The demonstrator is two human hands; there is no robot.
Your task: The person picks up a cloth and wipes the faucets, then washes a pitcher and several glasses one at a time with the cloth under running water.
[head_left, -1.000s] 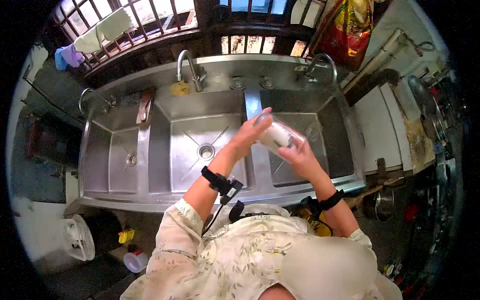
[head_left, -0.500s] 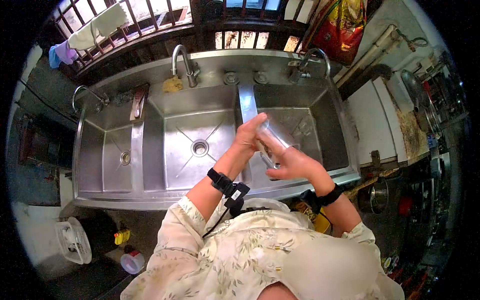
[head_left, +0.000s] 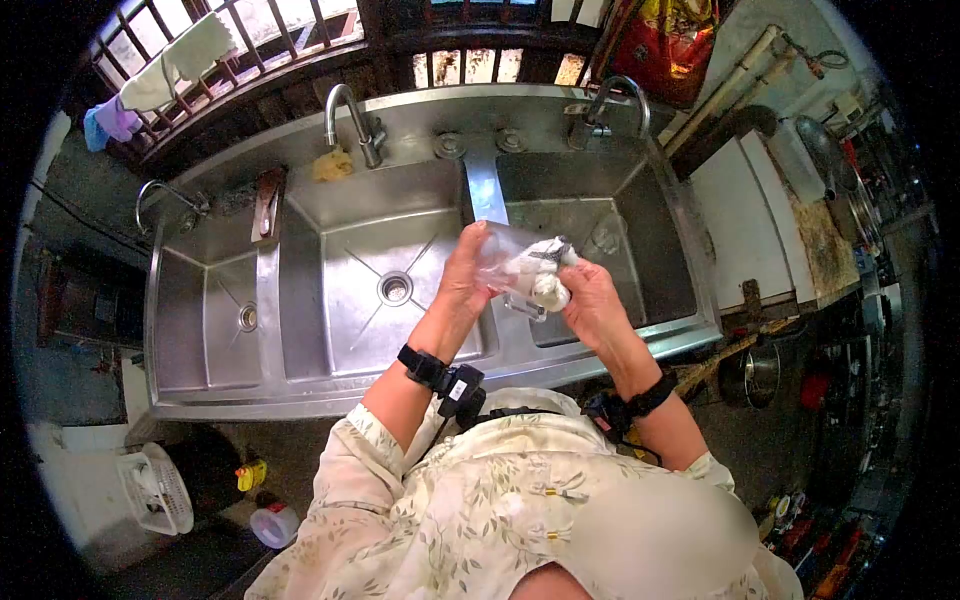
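Over the divider between the middle and right basins, my left hand (head_left: 465, 272) is wrapped round the base end of a clear jug (head_left: 496, 250). The jug lies tilted on its side, its handle (head_left: 526, 308) pointing down toward me. A crumpled white cloth (head_left: 548, 290) with a dark patch is bunched at the jug's mouth end. My right hand (head_left: 598, 308) pinches that cloth from the right. Whether part of the cloth sits inside the jug is hard to make out through the clear wall.
The steel sink (head_left: 400, 402) has three basins, with a curved tap (head_left: 335, 115) behind the middle one. A yellowish sponge (head_left: 332, 166) lies near that tap. A brush (head_left: 267, 205) rests on the left divider. White counter (head_left: 750, 220) borders the right.
My right hand has drawn back to the right from the jug's mouth, and the white cloth now shows there. The jug and my left hand have shifted slightly left.
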